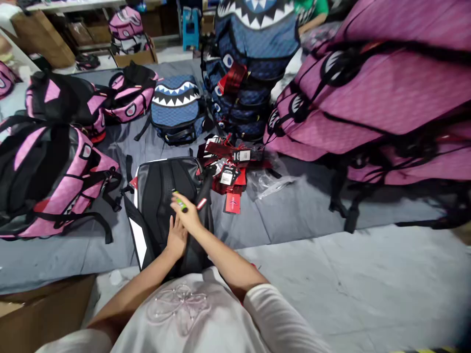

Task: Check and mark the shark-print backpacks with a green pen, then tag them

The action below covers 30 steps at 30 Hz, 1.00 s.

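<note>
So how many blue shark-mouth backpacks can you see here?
At least 2 clear ones: a blue backpack lying alone on the grey table, and the top blue backpack on a stack behind it; several more in that stack are mostly hidden.

Site: backpack packing or finishing workshop, possibly a warehouse. Evidence: worktop (331, 274) under grey cloth, loaded with many copies of the same shark-mouth backpack. Pink stack (386, 98) at 2 o'clock, blue stack (250, 63) at 12 o'clock, pink-and-black ones (47, 171) at 9 o'clock. Heap of red and black hang tags (230, 166) near centre. Cardboard boxes (40, 44) and shelving at 11 o'clock
</note>
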Available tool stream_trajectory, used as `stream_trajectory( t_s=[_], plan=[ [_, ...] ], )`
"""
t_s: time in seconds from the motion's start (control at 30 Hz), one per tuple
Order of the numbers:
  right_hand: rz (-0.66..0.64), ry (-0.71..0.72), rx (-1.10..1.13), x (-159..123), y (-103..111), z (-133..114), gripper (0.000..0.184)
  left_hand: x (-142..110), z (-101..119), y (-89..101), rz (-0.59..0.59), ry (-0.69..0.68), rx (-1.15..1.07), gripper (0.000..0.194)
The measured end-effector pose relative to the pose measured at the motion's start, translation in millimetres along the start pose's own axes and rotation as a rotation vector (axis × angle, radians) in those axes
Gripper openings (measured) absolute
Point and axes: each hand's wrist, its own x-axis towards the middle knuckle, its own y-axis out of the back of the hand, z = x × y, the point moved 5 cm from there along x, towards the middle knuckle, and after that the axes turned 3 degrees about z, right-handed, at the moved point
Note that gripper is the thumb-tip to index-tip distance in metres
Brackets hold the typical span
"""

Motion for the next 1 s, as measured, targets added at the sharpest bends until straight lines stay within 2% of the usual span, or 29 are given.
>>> stream_trajectory(
  t_s=[0.07, 0.13, 0.2, 0.3, 0.4, 0.47, 0.53, 0.67, 0.77, 0.9, 1.0],
  plan=[
    [0.113, 0.175, -0.252, -1, 43, 26, 0.040, 1, 3, 7.2, -0.007, 0.002, 0.049, 0.047],
    [0.154, 0.265, -0.458, -9, 80, 50, 0.042, 12, 10, 21.1, 0.011, -0.009, 0.106, 0.045],
    [0.127, 0.338, -0.575, -18, 99, 67, 0.049, 37, 17, 38.7, 0.037, -0.024, 0.158, 0.040],
    [0.063, 0.432, -0.654, -26, 100, 75, 0.064, 99, 23, 59.0, 0.013, -0.094, 0.193, 0.038],
    [0.009, 0.459, -0.704, -26, 96, 76, 0.069, 164, 31, 60.5, -0.104, -0.370, 0.302, 0.034],
    [-0.022, 0.487, -0.743, -25, 98, 78, 0.066, 194, 32, 52.6, -0.201, -0.525, 0.393, 0.033],
    [-0.029, 0.520, -0.781, -24, 103, 82, 0.062, 211, 32, 42.1, -0.284, -0.631, 0.438, 0.036],
    [-0.040, 0.525, -0.821, -23, 114, 95, 0.055, 221, 30, 26.9, -0.369, -0.792, 0.395, 0.043],
    [-0.069, 0.524, -0.816, -22, 118, 102, 0.052, 237, 15, 31.0, -0.329, -0.784, 0.437, 0.053],
    [-0.078, 0.508, -0.810, -22, 121, 103, 0.055, 269, -14, 61.1, -0.165, -0.651, 0.498, 0.052],
    [-0.073, 0.515, -0.787, -23, 122, 101, 0.055, 272, -20, 77.2, -0.070, -0.568, 0.485, 0.047]
  ],
)
